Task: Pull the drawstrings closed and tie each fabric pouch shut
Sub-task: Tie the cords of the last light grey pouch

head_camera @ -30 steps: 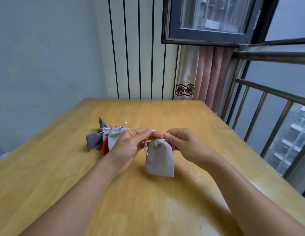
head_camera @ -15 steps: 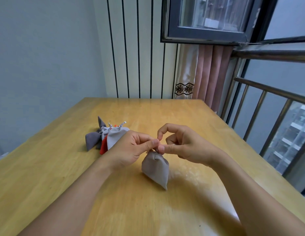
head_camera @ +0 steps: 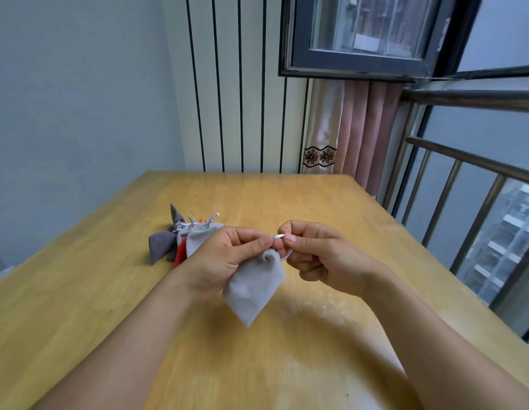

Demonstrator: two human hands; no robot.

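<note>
A light grey fabric pouch (head_camera: pixel 252 287) hangs tilted above the wooden table (head_camera: pixel 286 202), its mouth gathered shut. My left hand (head_camera: pixel 227 257) pinches the gathered neck and one end of the white drawstring (head_camera: pixel 279 236). My right hand (head_camera: pixel 313 255) pinches the other end of that string just to the right; a loop of it curls under my right fingers. Behind my left hand lies a small pile of other pouches (head_camera: pixel 180 241): dark grey, light grey and red, with silver strings at their tops.
The table runs to a striped wall at the back. A metal railing (head_camera: pixel 464 184) and window stand along the right edge, with a pink curtain (head_camera: pixel 366 128) in the far corner.
The pouch went from lying flat with an open mouth to lifted and cinched shut. Both hands rose slightly and now pinch the string ends close together.
</note>
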